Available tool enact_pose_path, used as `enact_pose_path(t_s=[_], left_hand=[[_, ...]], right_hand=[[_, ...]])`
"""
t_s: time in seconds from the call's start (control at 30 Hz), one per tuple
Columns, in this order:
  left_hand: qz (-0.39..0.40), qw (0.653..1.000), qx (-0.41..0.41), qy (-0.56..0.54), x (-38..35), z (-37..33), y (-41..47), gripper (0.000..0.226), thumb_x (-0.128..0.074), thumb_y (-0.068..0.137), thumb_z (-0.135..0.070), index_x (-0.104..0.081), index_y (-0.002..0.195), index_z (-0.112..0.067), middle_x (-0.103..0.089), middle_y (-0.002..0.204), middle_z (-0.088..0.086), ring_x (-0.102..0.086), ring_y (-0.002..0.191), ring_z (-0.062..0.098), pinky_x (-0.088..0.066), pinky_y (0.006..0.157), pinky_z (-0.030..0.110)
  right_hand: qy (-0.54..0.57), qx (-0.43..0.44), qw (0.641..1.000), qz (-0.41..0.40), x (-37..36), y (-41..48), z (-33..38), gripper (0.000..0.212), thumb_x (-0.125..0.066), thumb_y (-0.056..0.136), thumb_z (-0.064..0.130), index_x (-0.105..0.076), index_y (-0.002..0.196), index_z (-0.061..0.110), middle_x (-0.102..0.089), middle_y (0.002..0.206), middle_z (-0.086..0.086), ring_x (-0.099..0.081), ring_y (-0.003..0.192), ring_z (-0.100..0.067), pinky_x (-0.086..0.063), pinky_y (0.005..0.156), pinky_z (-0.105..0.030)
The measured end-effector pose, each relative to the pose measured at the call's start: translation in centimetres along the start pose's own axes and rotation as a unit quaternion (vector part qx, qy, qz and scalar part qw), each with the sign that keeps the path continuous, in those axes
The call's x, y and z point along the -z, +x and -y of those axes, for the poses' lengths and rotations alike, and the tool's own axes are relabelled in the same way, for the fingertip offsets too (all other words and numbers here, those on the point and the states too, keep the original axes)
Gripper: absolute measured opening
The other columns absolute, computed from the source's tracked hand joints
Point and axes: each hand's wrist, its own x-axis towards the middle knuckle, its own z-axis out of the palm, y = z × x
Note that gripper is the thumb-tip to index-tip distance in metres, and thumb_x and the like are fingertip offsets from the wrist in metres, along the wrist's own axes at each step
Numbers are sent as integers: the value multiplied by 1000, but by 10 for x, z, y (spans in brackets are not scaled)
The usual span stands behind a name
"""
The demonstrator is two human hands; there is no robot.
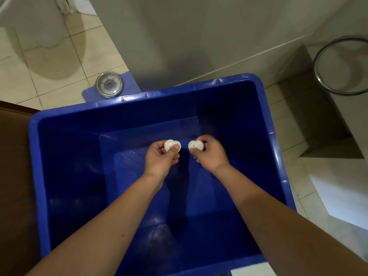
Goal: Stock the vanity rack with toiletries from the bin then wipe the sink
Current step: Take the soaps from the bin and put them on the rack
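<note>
Both arms are reaching down into the blue bin. The left hand is pinching a small white rounded item under its thumb, and the right hand is gripping a second white item just beside it, low inside the bin.

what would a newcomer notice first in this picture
A big blue bin fills the middle of the view. Deep inside it the left hand pinches small white round pieces and the right hand a similar white piece. A dial scale sits on the tiles beyond its far left corner.
</note>
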Motion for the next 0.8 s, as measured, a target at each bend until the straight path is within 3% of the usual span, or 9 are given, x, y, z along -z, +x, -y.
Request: enact_pose_path(t_s=[0.2, 0.43, 0.6, 0.8], left_hand=[[9, 1000, -22, 3, 17, -24, -42, 25, -65, 91, -15, -54, 112, -9, -65, 97, 5, -67, 77, 15, -58, 72, 23], [44, 996, -68, 30, 39, -61, -120, 23, -61, 93, -12, -57, 115, -15, -66, 102, 2, -68, 78, 16, -58, 75, 27], [78, 992, -89, 52, 46, -87, -173, 27, -62, 93, -14, -58, 119, -11, -67, 106, 3, -69, 82, 19, -58, 76, 28], [124, 978, -147, 77, 35, -122, -222, 25, -64, 92, -17, -59, 116, -18, -68, 107, 1, -71, 85, 17, -58, 74, 25]], right_hand=[[129, -12, 991, -20, 7, -53, 18, 21, -69, 85, 7, -59, 102, 15, -69, 101, -9, -70, 81, -21, -60, 75, -35], [205, -10, 978, -42, 27, -138, 50, 42, -75, 80, 9, -56, 116, 22, -71, 101, 2, -70, 90, -14, -60, 71, -28], [227, 3, 972, -65, 44, -191, 75, 29, -78, 78, 10, -65, 103, 15, -73, 98, -1, -70, 92, -14, -59, 70, -26], [247, 36, 962, -106, 79, -243, 96, 28, -79, 77, 11, -65, 101, 15, -73, 96, 0, -71, 89, -12, -60, 71, -29]])
